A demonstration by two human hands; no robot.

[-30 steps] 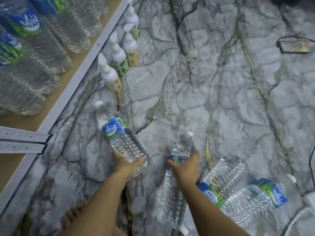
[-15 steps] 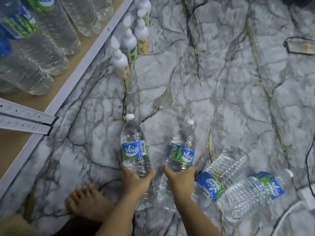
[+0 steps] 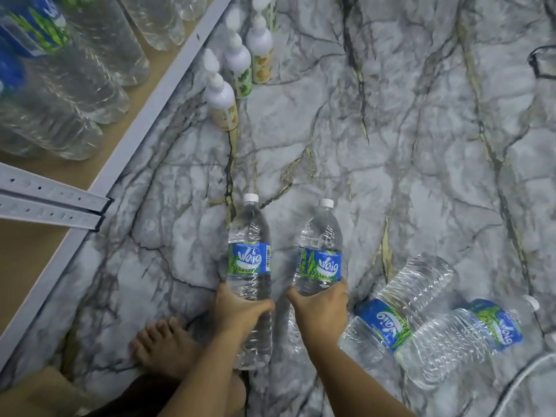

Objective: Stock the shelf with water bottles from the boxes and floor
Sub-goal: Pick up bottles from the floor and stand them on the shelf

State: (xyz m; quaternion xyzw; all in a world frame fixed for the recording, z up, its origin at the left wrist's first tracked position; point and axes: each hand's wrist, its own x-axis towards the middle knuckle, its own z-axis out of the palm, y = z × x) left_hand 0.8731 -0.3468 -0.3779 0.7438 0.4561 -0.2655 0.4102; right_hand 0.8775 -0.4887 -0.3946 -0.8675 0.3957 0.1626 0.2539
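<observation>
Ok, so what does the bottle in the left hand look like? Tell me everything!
The bottle is clear ribbed plastic with a white cap and a blue and green label. It points cap-first away from the person, over the marbled floor. The left hand grips it just below the label. Whether it touches the floor cannot be told.

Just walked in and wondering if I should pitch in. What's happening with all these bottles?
A person is stocking water bottles. The left hand grips the left bottle and the right hand grips the right bottle, caps pointing away. Two spare bottles lie on the floor to the right. The shelf at left holds several shelved bottles; pump bottles stand beside it.
</observation>
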